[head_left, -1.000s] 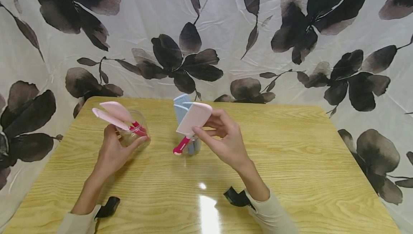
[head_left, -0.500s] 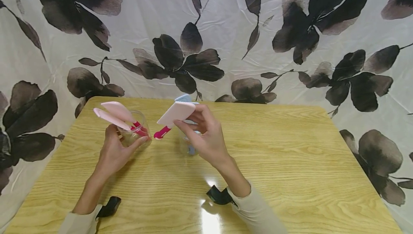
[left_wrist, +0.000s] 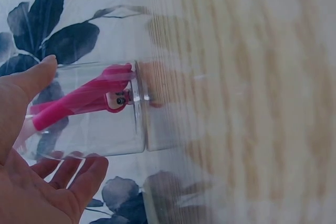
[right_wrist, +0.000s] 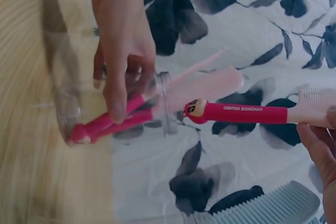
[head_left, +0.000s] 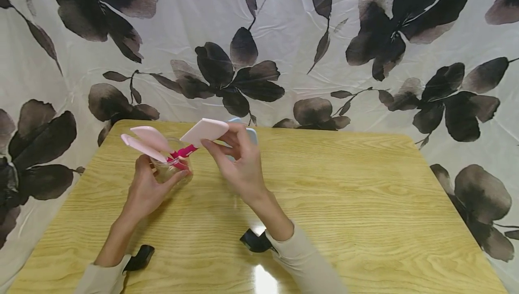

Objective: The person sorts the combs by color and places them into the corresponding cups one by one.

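Note:
My left hand point(head_left: 151, 192) grips a clear jar point(head_left: 163, 176) at the left of the table, thumb on one side and fingers on the other. Two pale pink combs point(head_left: 151, 138) with magenta handles lean in it, heads sticking out past the rim. Between thumb and fingers, my right hand point(head_left: 245, 168) pinches a third pink comb point(head_left: 206, 130) by its head. Its magenta handle point(right_wrist: 244, 114) points at the jar's mouth, and the character-shaped end is right at the rim in the right wrist view.
Light blue combs point(head_left: 253, 135) stand behind my right hand, mostly hidden by it; a toothed blue comb point(right_wrist: 270, 205) shows in the right wrist view. Floral cloth point(head_left: 300, 51) hangs behind the wooden table point(head_left: 344, 195).
My right hand has carried the pink comb leftward from beside the blue combs to the jar's mouth, its handle swinging toward the rim. The left hand has stayed on the jar.

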### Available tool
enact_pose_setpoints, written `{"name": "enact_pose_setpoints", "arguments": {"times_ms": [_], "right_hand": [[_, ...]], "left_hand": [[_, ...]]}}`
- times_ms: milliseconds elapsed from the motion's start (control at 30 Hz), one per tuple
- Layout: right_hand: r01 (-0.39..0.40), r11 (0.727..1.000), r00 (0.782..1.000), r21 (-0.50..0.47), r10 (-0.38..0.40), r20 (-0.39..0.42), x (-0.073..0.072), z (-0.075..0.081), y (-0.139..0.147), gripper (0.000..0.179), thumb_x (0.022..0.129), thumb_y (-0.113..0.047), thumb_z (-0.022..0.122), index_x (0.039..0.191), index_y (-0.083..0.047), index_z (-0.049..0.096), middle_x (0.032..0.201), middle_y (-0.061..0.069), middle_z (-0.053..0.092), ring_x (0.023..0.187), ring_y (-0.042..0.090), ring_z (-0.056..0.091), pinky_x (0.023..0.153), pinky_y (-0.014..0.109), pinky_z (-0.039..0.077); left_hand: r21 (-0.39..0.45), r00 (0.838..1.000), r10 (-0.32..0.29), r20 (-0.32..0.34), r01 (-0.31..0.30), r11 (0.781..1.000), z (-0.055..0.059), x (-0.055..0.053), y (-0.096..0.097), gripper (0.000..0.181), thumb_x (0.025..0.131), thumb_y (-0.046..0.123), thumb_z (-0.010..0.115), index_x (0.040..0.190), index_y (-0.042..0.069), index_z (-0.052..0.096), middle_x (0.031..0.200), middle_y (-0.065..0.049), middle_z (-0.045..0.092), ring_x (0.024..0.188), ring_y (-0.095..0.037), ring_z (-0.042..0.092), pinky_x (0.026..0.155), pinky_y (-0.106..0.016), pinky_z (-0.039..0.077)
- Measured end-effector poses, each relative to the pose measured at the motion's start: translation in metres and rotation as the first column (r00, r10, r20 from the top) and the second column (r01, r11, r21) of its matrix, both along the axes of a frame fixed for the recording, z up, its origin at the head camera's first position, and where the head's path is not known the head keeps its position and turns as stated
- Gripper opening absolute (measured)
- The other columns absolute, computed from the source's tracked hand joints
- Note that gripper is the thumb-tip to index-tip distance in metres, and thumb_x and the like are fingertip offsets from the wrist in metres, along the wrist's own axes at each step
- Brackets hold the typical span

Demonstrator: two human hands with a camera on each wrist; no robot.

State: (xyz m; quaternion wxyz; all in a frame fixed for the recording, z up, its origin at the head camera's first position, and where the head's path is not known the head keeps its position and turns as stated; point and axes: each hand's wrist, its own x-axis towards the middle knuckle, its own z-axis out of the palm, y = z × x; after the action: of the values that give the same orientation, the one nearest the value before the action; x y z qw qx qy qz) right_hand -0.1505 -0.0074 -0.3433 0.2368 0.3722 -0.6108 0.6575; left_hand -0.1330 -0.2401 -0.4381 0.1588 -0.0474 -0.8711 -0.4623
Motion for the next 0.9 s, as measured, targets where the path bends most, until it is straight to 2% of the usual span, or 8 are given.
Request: {"name": "enact_pose_setpoints", "arguments": {"times_ms": [233,533,800,900], "right_hand": [[0.000,0.999,1.000,0.048,0.000,-0.002,-0.005,0.000,-0.016,0.036,0.090,0.010,0.072,0.120,0.008,0.052,0.117,0.028,0.068,0.106,0.031,0.072,0.084,0.032,0.061],[0.059,0.988,0.997,0.145,-0.052,-0.050,-0.016,-0.004,-0.030,0.032,0.093,0.003,0.073,0.119,0.005,0.055,0.115,0.023,0.072,0.107,0.024,0.073,0.084,0.022,0.058],[0.030,0.969,0.996,0.246,-0.008,-0.088,-0.024,-0.007,-0.041,0.028,0.095,0.002,0.070,0.120,0.005,0.057,0.114,0.021,0.071,0.108,0.021,0.072,0.089,0.018,0.055],[0.023,0.959,0.993,0.284,0.011,-0.118,-0.025,-0.007,-0.044,0.028,0.095,0.002,0.070,0.120,0.005,0.059,0.114,0.019,0.071,0.108,0.019,0.071,0.091,0.016,0.053]], "left_hand": [[0.002,1.000,-0.002,0.007,0.002,1.000,0.001,0.000,0.001,0.095,0.084,0.016,0.087,0.150,-0.005,0.023,0.139,-0.029,0.034,0.123,-0.042,0.041,0.093,-0.064,0.044],[0.007,1.000,-0.016,-0.002,0.016,1.000,0.000,-0.001,0.001,0.095,0.085,0.014,0.087,0.152,-0.002,0.022,0.140,-0.028,0.033,0.125,-0.040,0.042,0.094,-0.064,0.044],[0.021,0.999,-0.032,-0.023,0.033,0.999,0.000,-0.001,0.000,0.096,0.084,0.012,0.087,0.152,-0.001,0.021,0.142,-0.027,0.032,0.128,-0.040,0.039,0.096,-0.063,0.040],[0.003,0.999,-0.030,-0.040,0.030,1.000,0.000,-0.001,-0.001,0.096,0.084,0.011,0.087,0.153,-0.001,0.021,0.142,-0.026,0.033,0.127,-0.037,0.040,0.098,-0.044,0.043]]}}
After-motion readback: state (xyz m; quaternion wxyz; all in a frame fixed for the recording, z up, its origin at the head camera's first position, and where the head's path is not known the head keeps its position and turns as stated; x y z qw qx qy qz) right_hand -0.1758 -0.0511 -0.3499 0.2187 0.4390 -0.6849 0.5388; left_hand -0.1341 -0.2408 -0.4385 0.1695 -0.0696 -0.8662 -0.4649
